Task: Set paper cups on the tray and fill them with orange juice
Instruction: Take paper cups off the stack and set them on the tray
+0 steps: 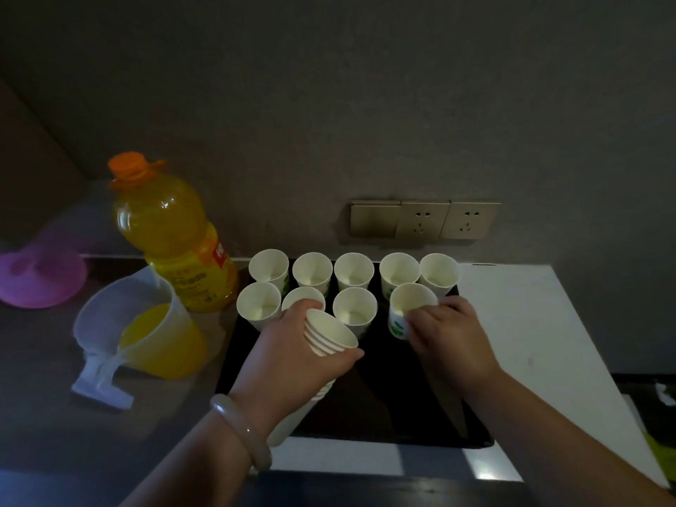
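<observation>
Nine cups (354,271) are standing upright and empty on the black tray (384,404) near the tabletop's (519,323) back edge: five in the far row, four in the nearer row. The right hand (444,333) is closing around the rightmost cup (406,309) of the nearer row. The left hand (292,345) is gripping one nested stack (327,336), tilted over the tray. One juice bottle (175,236) and one part-filled pitcher (146,323) are sitting left of the tray.
</observation>
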The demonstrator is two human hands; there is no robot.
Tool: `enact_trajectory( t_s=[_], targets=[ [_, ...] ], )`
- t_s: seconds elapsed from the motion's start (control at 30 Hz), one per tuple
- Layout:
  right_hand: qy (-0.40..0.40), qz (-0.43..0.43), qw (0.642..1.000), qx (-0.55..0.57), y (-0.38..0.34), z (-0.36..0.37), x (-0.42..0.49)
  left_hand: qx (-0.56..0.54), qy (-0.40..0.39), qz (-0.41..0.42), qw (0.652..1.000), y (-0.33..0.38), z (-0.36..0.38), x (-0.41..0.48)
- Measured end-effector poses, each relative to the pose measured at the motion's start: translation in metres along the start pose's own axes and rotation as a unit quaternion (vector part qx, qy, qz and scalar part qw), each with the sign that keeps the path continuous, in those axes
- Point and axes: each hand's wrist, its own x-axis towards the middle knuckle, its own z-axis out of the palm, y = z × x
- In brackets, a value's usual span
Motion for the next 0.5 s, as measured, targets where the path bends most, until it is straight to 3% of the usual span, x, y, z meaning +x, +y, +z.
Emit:
enact_trajectory(
  t_s=[0.5],
  targets=[
    [-0.093,-0.024,0.995,0.03,0.01,0.026,0.004,0.002,0.014,0.005,1.0,0.003,0.01,-0.001]
  ],
)
